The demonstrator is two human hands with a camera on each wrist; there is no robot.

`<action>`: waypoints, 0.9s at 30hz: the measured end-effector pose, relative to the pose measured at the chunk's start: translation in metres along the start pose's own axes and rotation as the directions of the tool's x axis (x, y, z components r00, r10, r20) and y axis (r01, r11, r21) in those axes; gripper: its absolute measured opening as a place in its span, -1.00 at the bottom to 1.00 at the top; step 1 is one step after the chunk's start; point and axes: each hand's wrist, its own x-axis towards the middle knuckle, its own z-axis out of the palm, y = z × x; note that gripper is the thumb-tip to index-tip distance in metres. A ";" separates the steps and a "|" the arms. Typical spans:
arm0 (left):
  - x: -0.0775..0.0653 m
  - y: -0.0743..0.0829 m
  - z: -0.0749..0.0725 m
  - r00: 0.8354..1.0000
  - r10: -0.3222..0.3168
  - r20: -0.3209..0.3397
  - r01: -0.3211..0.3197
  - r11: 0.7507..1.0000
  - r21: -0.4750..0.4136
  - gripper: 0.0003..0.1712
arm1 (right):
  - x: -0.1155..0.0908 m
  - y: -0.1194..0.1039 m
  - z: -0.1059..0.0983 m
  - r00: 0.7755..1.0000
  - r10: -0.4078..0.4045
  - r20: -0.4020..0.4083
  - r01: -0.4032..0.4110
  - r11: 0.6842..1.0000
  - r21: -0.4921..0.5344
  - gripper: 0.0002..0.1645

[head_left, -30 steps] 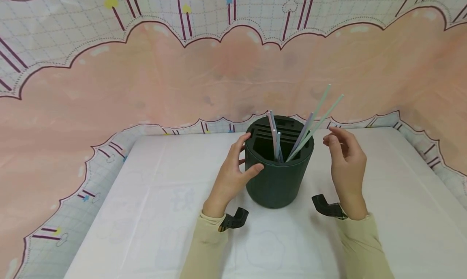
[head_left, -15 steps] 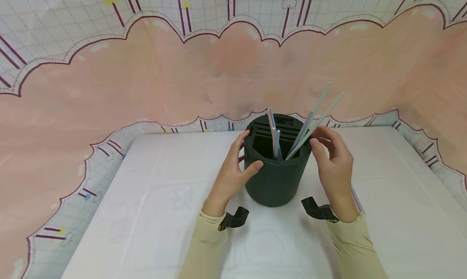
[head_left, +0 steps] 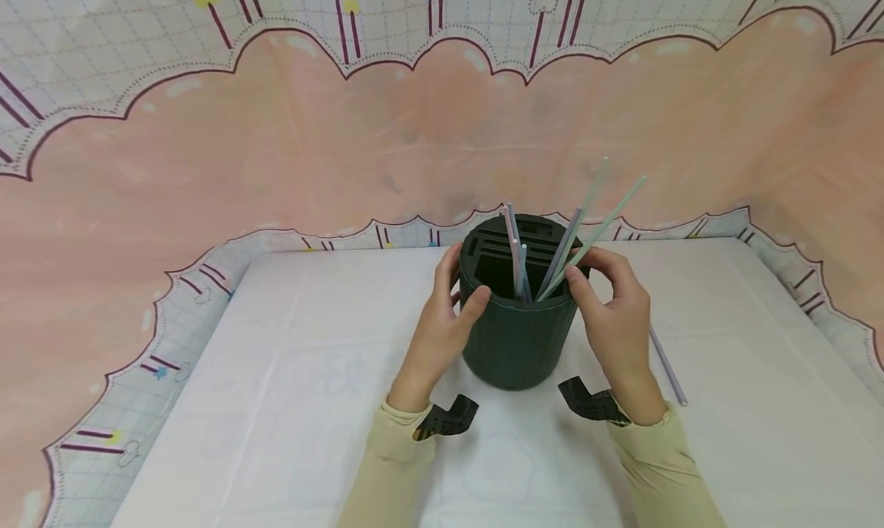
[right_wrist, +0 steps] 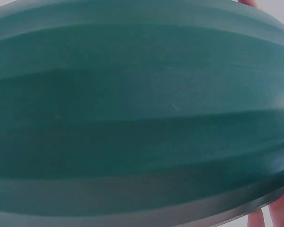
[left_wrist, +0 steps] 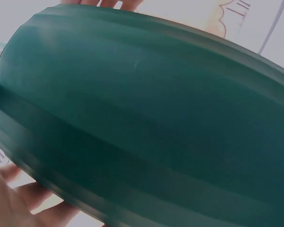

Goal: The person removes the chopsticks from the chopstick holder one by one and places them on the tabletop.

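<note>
A dark green, round desk organizer stands upright on the table in the head view. Slots cross the back of its top, and several thin straws in pink, blue, purple and mint green lean in the opening at the front. My left hand grips its left side, thumb at the front of the rim. On the right side my right hand holds the rim, its thumb beside the mint straws; some fingertips are hidden behind the organizer. Both wrist views are mostly filled by its green wall.
A purple straw lies on the white tabletop to the right of my right hand. Behind the table hangs a peach and white patterned cloth. Each wrist carries a black camera mount.
My right hand has moved left from beside the organizer onto its rim. One mint straw has tipped leftward. The purple straw on the table has come into sight. My left hand keeps its hold.
</note>
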 end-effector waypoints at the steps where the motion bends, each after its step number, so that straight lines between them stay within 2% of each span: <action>1: 0.000 0.002 0.000 1.000 -0.011 0.002 0.011 1.000 -0.002 -0.24 | 0.000 -0.001 0.000 1.000 0.001 0.000 -0.001 1.000 -0.005 -0.73; 7: 0.001 0.008 -0.002 0.998 -0.058 0.016 0.058 0.998 -0.015 -0.29 | 0.002 -0.002 0.001 1.000 0.010 0.008 -0.009 1.000 -0.027 -0.74; 11: 0.003 0.007 -0.003 0.998 -0.063 0.018 0.063 0.998 -0.016 -0.30 | 0.003 0.017 0.003 1.000 0.009 0.015 -0.009 1.000 -0.005 -0.74; 14: 0.004 0.007 -0.003 0.998 -0.061 0.015 0.061 0.998 -0.015 -0.30 | 0.004 0.032 0.005 0.999 -0.021 0.024 0.021 0.999 0.033 -0.74; 18: 0.005 0.008 -0.002 0.998 -0.060 0.012 0.060 0.998 -0.015 -0.29 | 0.005 0.032 0.005 0.998 -0.065 0.025 0.063 0.996 0.065 -0.75; 23: 0.005 0.011 0.000 0.998 -0.058 0.006 0.058 0.998 -0.014 -0.29 | 0.006 0.028 0.004 0.993 -0.100 -0.066 0.111 0.974 0.199 -0.72; 27: 0.005 0.012 0.001 0.998 -0.057 0.000 0.057 0.998 -0.015 -0.30 | 0.006 0.022 0.002 0.979 -0.092 -0.180 0.154 0.916 0.371 -0.69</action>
